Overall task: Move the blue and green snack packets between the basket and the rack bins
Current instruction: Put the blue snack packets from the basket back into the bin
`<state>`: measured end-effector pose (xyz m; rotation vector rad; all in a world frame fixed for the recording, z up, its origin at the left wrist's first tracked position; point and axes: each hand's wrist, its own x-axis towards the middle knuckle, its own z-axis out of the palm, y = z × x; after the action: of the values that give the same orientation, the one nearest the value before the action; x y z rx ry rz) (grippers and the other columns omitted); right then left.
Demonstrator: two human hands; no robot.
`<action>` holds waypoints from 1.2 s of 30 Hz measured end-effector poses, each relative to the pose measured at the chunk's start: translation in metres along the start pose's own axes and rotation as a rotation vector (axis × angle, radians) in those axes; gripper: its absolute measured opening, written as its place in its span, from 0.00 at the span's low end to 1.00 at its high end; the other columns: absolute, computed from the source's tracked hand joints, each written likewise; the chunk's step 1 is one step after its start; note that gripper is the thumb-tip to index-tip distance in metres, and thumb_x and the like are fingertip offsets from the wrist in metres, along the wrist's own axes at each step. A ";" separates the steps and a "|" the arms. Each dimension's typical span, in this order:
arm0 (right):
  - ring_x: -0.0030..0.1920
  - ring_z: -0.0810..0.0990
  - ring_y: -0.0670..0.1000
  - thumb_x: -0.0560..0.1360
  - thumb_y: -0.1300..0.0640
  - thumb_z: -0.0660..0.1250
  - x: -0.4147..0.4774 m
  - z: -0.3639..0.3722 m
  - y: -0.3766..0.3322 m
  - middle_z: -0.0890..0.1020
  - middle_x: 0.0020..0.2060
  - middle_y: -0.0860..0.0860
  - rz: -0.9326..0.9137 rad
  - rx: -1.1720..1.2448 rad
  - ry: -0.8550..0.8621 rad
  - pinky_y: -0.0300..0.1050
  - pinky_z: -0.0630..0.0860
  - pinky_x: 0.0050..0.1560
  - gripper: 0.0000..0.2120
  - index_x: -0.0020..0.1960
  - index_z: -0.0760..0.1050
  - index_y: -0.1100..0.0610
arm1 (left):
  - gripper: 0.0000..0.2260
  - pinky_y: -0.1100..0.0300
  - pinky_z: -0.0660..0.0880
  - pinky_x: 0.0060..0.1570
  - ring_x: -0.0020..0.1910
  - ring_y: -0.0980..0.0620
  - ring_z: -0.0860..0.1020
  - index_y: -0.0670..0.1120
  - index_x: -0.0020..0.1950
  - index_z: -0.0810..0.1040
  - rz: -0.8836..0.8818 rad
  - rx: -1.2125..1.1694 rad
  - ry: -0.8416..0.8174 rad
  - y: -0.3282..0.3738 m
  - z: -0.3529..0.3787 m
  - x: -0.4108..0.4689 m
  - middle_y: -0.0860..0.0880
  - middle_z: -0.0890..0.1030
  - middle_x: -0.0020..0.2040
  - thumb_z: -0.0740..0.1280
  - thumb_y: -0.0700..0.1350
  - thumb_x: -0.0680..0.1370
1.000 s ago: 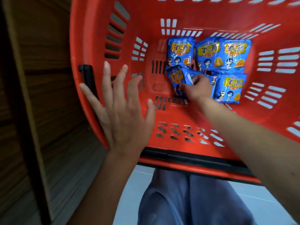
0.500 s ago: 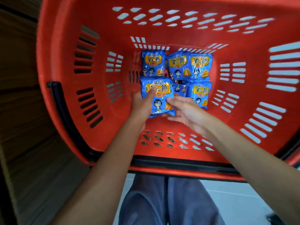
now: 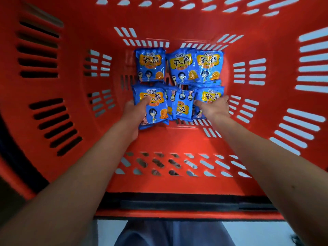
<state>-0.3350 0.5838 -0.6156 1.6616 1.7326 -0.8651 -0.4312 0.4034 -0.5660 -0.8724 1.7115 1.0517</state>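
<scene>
Reaching into a large red plastic shopping basket with slotted walls (image 3: pixel 177 141), a person's 2 bare forearms stretch from the lower corners toward its floor. A black handle bar (image 3: pixel 177 204) runs along the basket's near rim, with grey-blue trousers (image 3: pixel 174 234) and pale floor (image 3: pixel 248 233) showing below it.

All the blue foil snack packets with orange labels lie inside the basket, clustered on its floor toward the far wall. 3 sit side by side in the back row (image 3: pixel 181 65), label up. Just in front, an upside-down packet (image 3: pixel 182 108) lies in the middle, overlapping a partly hidden one at its left.

The left hand (image 3: pixel 132 112) pinches the front-left packet (image 3: pixel 156 110), thumb pressed on its printed face and fingertips visible beneath its lower edge; the packet tilts up off the floor on the near side. The right hand (image 3: pixel 213 107) lies palm down over the front-right packet (image 3: pixel 211 95), thumb spread to the left; whether its fingers have closed around the packet cannot be told.
</scene>
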 end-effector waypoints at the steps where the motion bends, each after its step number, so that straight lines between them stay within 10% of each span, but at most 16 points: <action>1: 0.67 0.69 0.60 0.64 0.43 0.75 0.001 0.001 0.001 0.69 0.66 0.59 -0.001 0.004 0.027 0.56 0.66 0.66 0.47 0.70 0.55 0.63 | 0.14 0.61 0.78 0.35 0.38 0.50 0.80 0.42 0.60 0.73 -0.018 0.001 -0.002 -0.001 0.000 0.001 0.45 0.81 0.46 0.66 0.48 0.78; 9: 0.60 0.75 0.59 0.60 0.45 0.77 -0.034 -0.013 -0.003 0.74 0.60 0.58 0.012 0.205 0.181 0.52 0.71 0.60 0.42 0.63 0.60 0.61 | 0.13 0.60 0.77 0.35 0.35 0.52 0.79 0.42 0.61 0.73 -0.005 0.036 -0.016 0.009 -0.004 -0.016 0.44 0.81 0.49 0.64 0.46 0.79; 16: 0.53 0.73 0.41 0.65 0.42 0.74 -0.095 -0.027 -0.026 0.72 0.54 0.41 -0.126 0.419 -0.376 0.34 0.66 0.53 0.43 0.72 0.56 0.55 | 0.04 0.68 0.73 0.22 0.23 0.59 0.79 0.47 0.45 0.75 0.029 0.011 -0.082 0.020 0.000 -0.042 0.52 0.81 0.32 0.64 0.44 0.79; 19: 0.71 0.63 0.50 0.71 0.39 0.67 -0.107 -0.021 -0.033 0.61 0.73 0.50 -0.113 0.404 -0.377 0.42 0.61 0.65 0.44 0.76 0.48 0.55 | 0.09 0.65 0.77 0.32 0.33 0.56 0.81 0.45 0.56 0.77 0.019 -0.002 -0.129 0.024 0.005 -0.049 0.50 0.82 0.40 0.62 0.47 0.80; 24: 0.70 0.64 0.56 0.79 0.42 0.54 -0.116 -0.002 -0.047 0.66 0.71 0.55 -0.111 0.395 -0.341 0.51 0.60 0.70 0.30 0.74 0.55 0.58 | 0.23 0.45 0.73 0.62 0.59 0.41 0.78 0.43 0.67 0.73 -0.038 -0.052 -0.210 0.032 0.008 -0.054 0.42 0.79 0.61 0.57 0.58 0.80; 32: 0.70 0.66 0.55 0.81 0.55 0.53 -0.117 0.019 -0.059 0.67 0.71 0.54 -0.123 0.377 -0.499 0.47 0.62 0.70 0.21 0.73 0.61 0.58 | 0.08 0.57 0.81 0.40 0.37 0.51 0.83 0.47 0.50 0.78 0.015 -0.032 -0.076 0.018 -0.011 -0.038 0.45 0.83 0.45 0.72 0.46 0.73; 36: 0.62 0.71 0.59 0.78 0.54 0.60 -0.089 0.023 -0.057 0.74 0.60 0.58 -0.382 0.051 -0.233 0.49 0.69 0.58 0.16 0.63 0.70 0.60 | 0.11 0.54 0.79 0.44 0.36 0.51 0.81 0.48 0.49 0.76 -0.009 -0.012 0.035 0.016 -0.023 -0.022 0.47 0.83 0.44 0.74 0.47 0.71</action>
<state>-0.3875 0.5100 -0.5570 1.2170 1.9007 -1.2312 -0.4463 0.3904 -0.5357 -0.9105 1.7306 1.0473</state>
